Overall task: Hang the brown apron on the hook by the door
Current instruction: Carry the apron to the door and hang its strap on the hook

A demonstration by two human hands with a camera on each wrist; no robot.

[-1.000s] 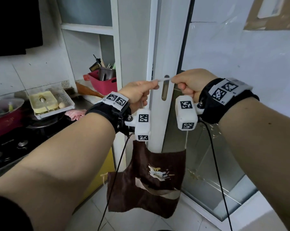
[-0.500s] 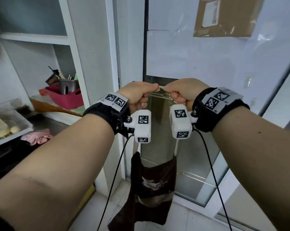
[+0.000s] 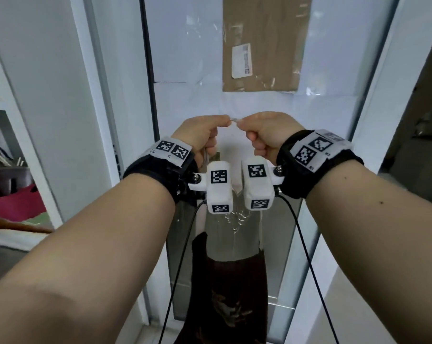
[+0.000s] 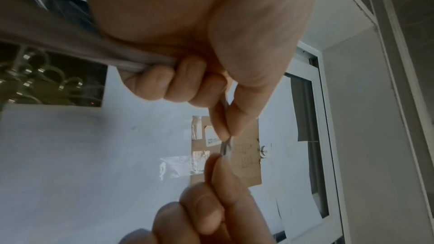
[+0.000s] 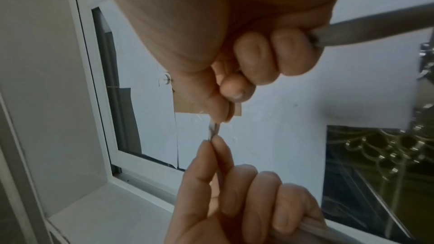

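The brown apron point(image 3: 228, 291) hangs by its pale neck strap point(image 3: 233, 120) in front of the papered door. My left hand point(image 3: 224, 119) and right hand point(image 3: 242, 122) are raised side by side, and each pinches the strap between thumb and forefinger, with a short taut piece between them. In the left wrist view the left hand point(image 4: 226, 134) pinches the strap point(image 4: 225, 147) from above and the right hand's fingers come up from below. A small clear hook point(image 4: 264, 152) sticks to the door just past the fingers, and it also shows as the hook point(image 5: 167, 80) in the right wrist view.
A piece of brown cardboard point(image 3: 262, 43) is taped to the door above my hands. The white door frame point(image 3: 85, 95) stands to the left, with a shelf and a red basket point(image 3: 9, 197) beyond it. Black cables point(image 3: 182, 256) dangle from both wrists beside the apron.
The view has swung right from the stove to the door. Both hands have risen and come closer together, so the strap between them is shorter. The apron hangs narrower.
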